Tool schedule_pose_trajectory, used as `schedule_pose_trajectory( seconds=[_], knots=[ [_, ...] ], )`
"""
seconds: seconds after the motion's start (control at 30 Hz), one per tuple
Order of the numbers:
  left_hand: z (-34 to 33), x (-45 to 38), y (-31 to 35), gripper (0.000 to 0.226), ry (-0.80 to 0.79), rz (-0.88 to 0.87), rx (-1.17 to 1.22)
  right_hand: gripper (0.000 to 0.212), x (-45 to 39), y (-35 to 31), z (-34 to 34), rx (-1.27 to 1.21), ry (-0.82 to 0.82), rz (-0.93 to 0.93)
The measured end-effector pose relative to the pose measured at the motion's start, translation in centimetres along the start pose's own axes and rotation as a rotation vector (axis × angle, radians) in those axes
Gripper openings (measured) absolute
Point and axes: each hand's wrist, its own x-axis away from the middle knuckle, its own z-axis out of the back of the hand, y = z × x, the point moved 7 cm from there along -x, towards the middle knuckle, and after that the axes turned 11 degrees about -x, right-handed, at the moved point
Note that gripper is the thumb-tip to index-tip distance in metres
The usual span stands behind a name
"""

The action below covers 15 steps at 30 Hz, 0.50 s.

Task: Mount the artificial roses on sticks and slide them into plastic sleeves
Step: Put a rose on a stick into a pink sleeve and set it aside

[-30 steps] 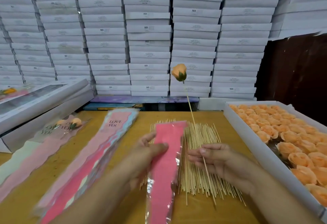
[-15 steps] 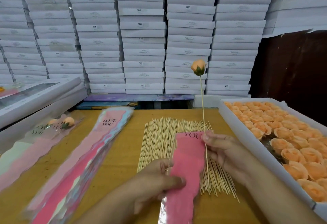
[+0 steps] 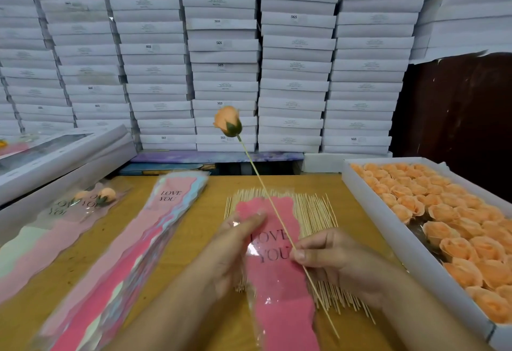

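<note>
Your right hand [image 3: 329, 253] pinched the stick [image 3: 266, 192], rose [image 3: 227, 121] mounted, not yet sleeved. Your left hand [image 3: 235, 242] gripped the pink sleeve [image 3: 277, 276] above the surface's near edge. Two finished roses [image 3: 104, 195] lay left; the tray [image 3: 388, 228] remained nearly full.
</note>
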Motion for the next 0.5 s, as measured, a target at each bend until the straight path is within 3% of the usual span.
schedule_pose_trajectory(
  seconds=[0.1, 0.2, 0.3, 0.4, 0.5],
  knots=[
    [0.4, -0.2, -0.7, 0.027, 0.033, -0.013, -0.013, 0.030, -0.1, 0.0, 0.3, 0.026, 0.020, 0.000],
    [0.2, 0.1, -1.2, 0.012, 0.002, -0.030, 0.016, 0.027, -0.3, -0.2, 1.0, 0.012, 0.078, 0.019],
    [0.1, 0.3, -2.0, 0.010, 0.005, 0.010, 0.023, 0.033, -0.4, -0.2, 1.8, -0.002, 0.155, 0.042],
    [-0.2, 0.8, -2.3, 0.024, -0.045, 0.033, -0.006, 0.038, -0.5, -0.5, 2.2, 0.010, 0.208, 0.087],
    [-0.8, 1.3, -2.6, 0.018, -0.081, 0.048, -0.022, 0.032, -0.5, -0.8, 2.6, 0.029, 0.241, 0.127]
  ],
)
